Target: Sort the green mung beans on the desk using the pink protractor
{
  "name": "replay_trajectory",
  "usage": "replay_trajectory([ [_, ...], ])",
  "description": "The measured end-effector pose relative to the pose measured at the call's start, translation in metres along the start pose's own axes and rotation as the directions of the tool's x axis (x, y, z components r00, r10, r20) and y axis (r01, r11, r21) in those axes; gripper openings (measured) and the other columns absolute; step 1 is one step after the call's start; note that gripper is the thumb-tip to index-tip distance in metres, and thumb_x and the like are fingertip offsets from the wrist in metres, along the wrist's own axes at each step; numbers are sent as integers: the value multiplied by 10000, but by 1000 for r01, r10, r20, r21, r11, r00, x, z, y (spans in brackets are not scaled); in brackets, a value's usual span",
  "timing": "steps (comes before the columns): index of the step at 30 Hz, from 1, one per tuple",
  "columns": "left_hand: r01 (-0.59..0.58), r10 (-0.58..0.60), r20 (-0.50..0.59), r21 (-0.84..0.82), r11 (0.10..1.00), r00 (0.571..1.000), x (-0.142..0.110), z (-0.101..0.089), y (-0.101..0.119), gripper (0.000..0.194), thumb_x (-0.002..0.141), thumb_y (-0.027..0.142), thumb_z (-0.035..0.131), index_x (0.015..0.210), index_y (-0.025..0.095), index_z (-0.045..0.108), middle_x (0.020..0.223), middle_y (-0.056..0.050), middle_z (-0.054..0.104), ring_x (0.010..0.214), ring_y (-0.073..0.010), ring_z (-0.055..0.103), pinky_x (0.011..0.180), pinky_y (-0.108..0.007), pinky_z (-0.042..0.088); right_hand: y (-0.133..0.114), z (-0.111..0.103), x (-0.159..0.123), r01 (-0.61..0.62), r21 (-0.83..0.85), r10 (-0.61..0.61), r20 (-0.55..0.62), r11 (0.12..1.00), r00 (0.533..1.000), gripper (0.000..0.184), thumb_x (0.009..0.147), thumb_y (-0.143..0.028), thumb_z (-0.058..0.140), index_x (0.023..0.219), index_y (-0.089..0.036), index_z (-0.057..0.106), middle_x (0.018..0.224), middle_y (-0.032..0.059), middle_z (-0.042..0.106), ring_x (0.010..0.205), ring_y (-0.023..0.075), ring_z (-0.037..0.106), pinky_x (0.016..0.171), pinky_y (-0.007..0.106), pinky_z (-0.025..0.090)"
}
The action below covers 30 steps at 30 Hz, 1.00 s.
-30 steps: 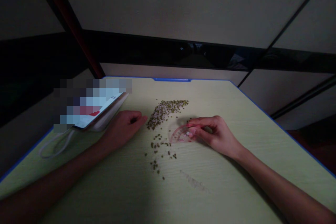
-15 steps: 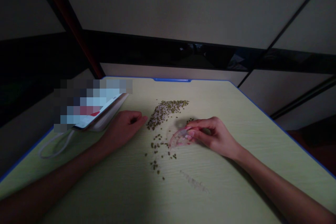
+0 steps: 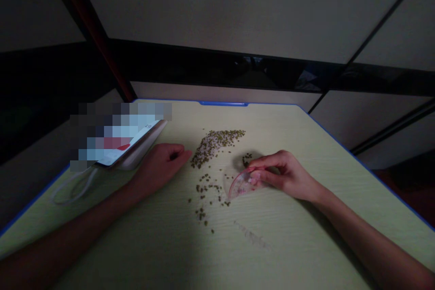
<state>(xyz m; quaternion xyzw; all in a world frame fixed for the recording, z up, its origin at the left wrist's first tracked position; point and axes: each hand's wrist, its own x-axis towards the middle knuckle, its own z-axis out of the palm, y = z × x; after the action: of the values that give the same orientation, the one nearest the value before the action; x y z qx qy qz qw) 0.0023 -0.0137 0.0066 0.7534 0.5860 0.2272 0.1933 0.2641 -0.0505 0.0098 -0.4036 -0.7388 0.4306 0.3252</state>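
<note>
My right hand pinches a clear pink half-round plastic piece, tilted on its edge against the pale green table. Just left of it lie scattered small green beans, and a denser heap of green beans sits farther back. A tiny cluster of beans lies by my right fingers. My left hand rests on the table left of the heap, fingers curled loosely into a fist, apart from the beans.
A phone with a lit screen lies at the table's left, propped on a white pad, with a white cable looping toward the left edge. The table has a blue rim. A faint smudge marks the near surface.
My right hand has shifted slightly right and toward me, tipping the pink piece up onto its edge. The left hand has not moved.
</note>
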Motion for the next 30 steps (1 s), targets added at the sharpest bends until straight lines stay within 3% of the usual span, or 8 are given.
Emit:
replay_trajectory([
  [8,-13,13,0,4,1000,1000,0,1,-2,357,741,385,391,464,191,275,466,57,265,459,-82,301,444,-217,238,-5,-1,-1,-10,85,5,54,996,999,130,746,-212,587,752,-124,682,598,19,613,523,102,565,473,220,476],
  [20,6,-6,9,-2,1000,1000,0,1,-3,365,741,400,393,466,189,278,473,56,267,463,-85,309,456,-223,232,-6,0,-4,-26,23,23,141,999,990,144,734,-213,602,756,-109,699,619,47,640,534,109,564,486,218,477],
  [25,-11,11,4,11,1000,1000,-1,1,-3,363,743,401,383,470,192,271,473,52,268,471,-87,312,452,-222,230,-1,1,-2,-46,194,47,-4,980,999,112,717,-175,614,769,-113,692,609,34,639,509,88,552,483,201,462],
  [27,-6,6,4,17,1000,1000,0,1,-3,360,740,404,382,469,191,277,469,51,271,471,-88,313,448,-221,227,2,2,0,-4,187,21,-86,982,996,119,717,-181,619,776,-110,693,610,36,640,509,84,547,488,198,456],
  [30,7,-7,9,8,1000,1000,0,1,-1,357,728,399,389,461,189,278,463,52,272,466,-85,306,446,-219,224,6,4,2,20,132,-9,-85,991,996,146,725,-197,615,799,-97,691,621,46,644,527,91,560,502,199,467],
])
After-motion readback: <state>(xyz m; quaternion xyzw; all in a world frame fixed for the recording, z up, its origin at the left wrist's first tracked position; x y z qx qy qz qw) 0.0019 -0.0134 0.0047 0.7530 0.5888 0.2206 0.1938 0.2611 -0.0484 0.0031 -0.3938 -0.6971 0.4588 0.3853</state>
